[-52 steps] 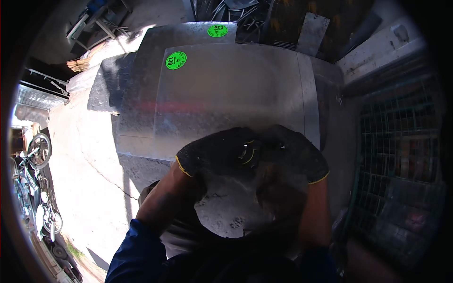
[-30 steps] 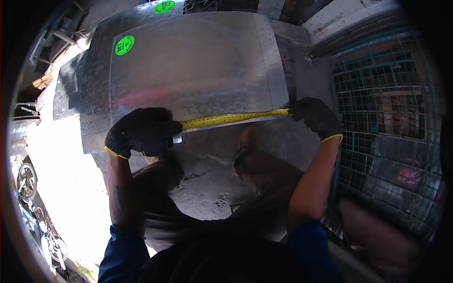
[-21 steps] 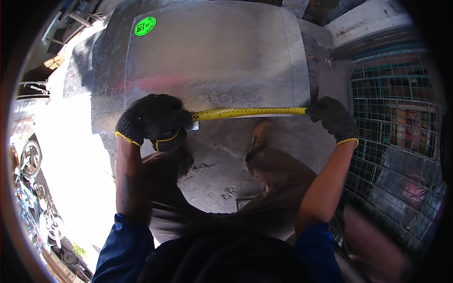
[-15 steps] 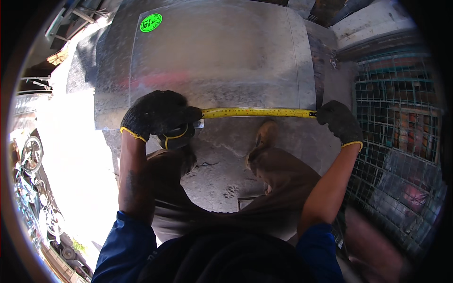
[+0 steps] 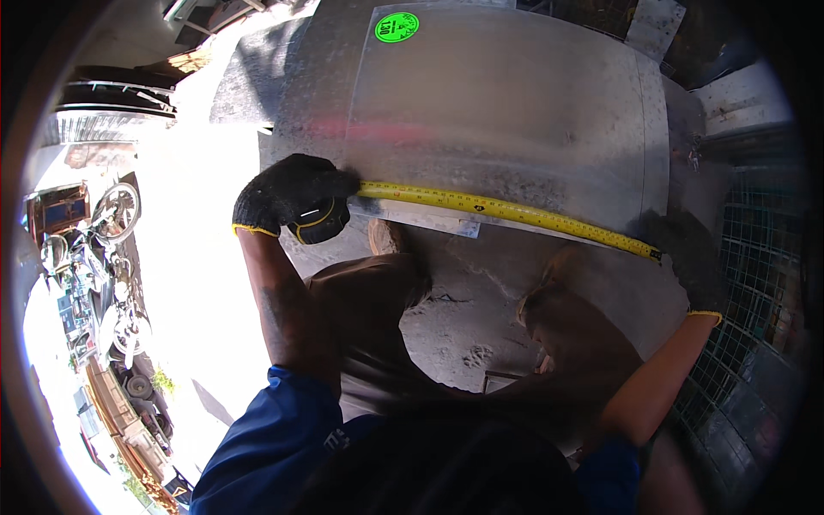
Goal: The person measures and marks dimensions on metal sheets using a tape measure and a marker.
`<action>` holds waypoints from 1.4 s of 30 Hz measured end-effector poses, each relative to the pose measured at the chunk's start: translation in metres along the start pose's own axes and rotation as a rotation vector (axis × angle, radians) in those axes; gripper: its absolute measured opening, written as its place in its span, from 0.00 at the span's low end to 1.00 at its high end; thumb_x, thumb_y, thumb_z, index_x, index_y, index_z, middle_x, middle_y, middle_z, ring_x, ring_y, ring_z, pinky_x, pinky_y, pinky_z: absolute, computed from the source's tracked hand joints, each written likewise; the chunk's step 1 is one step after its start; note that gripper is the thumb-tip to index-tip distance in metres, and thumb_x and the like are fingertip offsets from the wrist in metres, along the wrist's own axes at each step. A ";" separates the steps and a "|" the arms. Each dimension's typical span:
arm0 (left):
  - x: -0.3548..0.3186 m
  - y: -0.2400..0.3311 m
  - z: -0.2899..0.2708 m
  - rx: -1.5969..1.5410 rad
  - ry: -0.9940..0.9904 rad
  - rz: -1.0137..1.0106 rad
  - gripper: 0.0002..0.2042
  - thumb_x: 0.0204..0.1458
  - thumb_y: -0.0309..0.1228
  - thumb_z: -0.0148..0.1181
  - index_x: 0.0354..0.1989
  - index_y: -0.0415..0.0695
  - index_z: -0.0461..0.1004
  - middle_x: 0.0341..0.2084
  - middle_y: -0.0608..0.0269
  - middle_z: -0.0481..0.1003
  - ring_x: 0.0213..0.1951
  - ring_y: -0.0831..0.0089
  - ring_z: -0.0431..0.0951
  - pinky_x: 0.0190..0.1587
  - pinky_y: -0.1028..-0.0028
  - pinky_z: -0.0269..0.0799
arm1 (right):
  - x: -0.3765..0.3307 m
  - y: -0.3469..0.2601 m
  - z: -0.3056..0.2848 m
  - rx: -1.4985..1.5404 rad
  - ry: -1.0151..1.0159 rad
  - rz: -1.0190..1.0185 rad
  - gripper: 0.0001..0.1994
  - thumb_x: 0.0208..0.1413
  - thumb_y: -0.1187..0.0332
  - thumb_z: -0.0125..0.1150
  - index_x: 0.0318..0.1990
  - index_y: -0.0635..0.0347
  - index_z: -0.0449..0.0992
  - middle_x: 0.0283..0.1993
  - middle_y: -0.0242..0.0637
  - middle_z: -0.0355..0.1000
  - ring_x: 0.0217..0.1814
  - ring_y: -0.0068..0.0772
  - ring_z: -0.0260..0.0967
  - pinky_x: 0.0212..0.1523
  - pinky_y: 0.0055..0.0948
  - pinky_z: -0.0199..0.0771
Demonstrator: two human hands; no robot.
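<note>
A grey metal sheet (image 5: 506, 112) lies in front of me, with a round green sticker (image 5: 396, 27) near its far left corner. My left hand (image 5: 296, 193), in a black knit glove with yellow trim, is closed around the dark case of a tape measure (image 5: 319, 225). The yellow blade (image 5: 506, 209) stretches from it along the sheet's near edge, sloping down to the right. At the blade's end, my right hand (image 5: 691, 262), gloved alike, appears closed on the tip; its fingers are partly blurred.
Below the sheet my legs and brown shoes (image 5: 386, 236) stand on a grey floor (image 5: 451, 330). A green wire mesh (image 5: 760, 249) rises at the right. Bicycles (image 5: 118, 210) and clutter line the far left, beyond brightly sunlit ground (image 5: 193, 283).
My view has shifted left, so the sheet appears further right. More blade is drawn out between my hands, and it now slants down toward my right hand.
</note>
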State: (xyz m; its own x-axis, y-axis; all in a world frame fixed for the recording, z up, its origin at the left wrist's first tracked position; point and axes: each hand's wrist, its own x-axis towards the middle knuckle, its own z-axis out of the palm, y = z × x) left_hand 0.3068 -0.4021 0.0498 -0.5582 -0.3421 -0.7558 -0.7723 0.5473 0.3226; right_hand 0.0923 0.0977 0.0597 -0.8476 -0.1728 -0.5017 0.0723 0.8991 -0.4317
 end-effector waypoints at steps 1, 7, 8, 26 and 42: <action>0.001 -0.011 -0.001 -0.001 0.008 -0.020 0.10 0.61 0.40 0.62 0.37 0.49 0.85 0.30 0.60 0.80 0.31 0.68 0.80 0.35 0.72 0.75 | 0.000 0.000 0.001 0.022 -0.008 -0.008 0.22 0.61 0.52 0.67 0.48 0.65 0.81 0.40 0.41 0.78 0.40 0.28 0.74 0.43 0.30 0.73; 0.022 -0.082 -0.002 0.064 0.160 0.281 0.10 0.60 0.37 0.64 0.38 0.45 0.86 0.26 0.62 0.81 0.28 0.72 0.81 0.35 0.73 0.76 | 0.016 0.008 0.014 -0.091 0.015 -0.228 0.20 0.63 0.56 0.66 0.49 0.67 0.79 0.42 0.39 0.79 0.43 0.29 0.75 0.47 0.32 0.74; 0.022 -0.093 -0.003 0.101 0.257 0.152 0.10 0.60 0.37 0.64 0.38 0.45 0.86 0.26 0.62 0.81 0.28 0.72 0.81 0.35 0.73 0.76 | 0.018 0.010 0.013 -0.052 -0.010 -0.189 0.20 0.63 0.57 0.66 0.50 0.67 0.79 0.43 0.39 0.79 0.44 0.30 0.75 0.48 0.32 0.74; 0.033 -0.141 -0.002 0.212 0.461 0.013 0.13 0.62 0.41 0.62 0.37 0.45 0.85 0.25 0.60 0.81 0.27 0.69 0.81 0.34 0.69 0.75 | 0.046 0.085 -0.013 -0.877 0.109 -0.767 0.21 0.66 0.74 0.54 0.66 0.55 0.73 0.67 0.40 0.72 0.71 0.39 0.66 0.70 0.37 0.68; 0.042 -0.157 -0.003 0.323 0.515 -0.032 0.16 0.63 0.44 0.59 0.36 0.45 0.85 0.25 0.57 0.81 0.27 0.66 0.81 0.33 0.66 0.75 | 0.004 0.024 -0.017 0.158 0.105 -0.137 0.22 0.57 0.56 0.72 0.53 0.63 0.81 0.36 0.31 0.75 0.24 0.22 0.57 0.26 0.31 0.59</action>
State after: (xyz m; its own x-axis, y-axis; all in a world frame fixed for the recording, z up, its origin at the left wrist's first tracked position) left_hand 0.4039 -0.5045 -0.0307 -0.6737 -0.6436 -0.3631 -0.7049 0.7072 0.0543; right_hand 0.0814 0.1251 0.0600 -0.9046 -0.2388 -0.3531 0.0269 0.7947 -0.6064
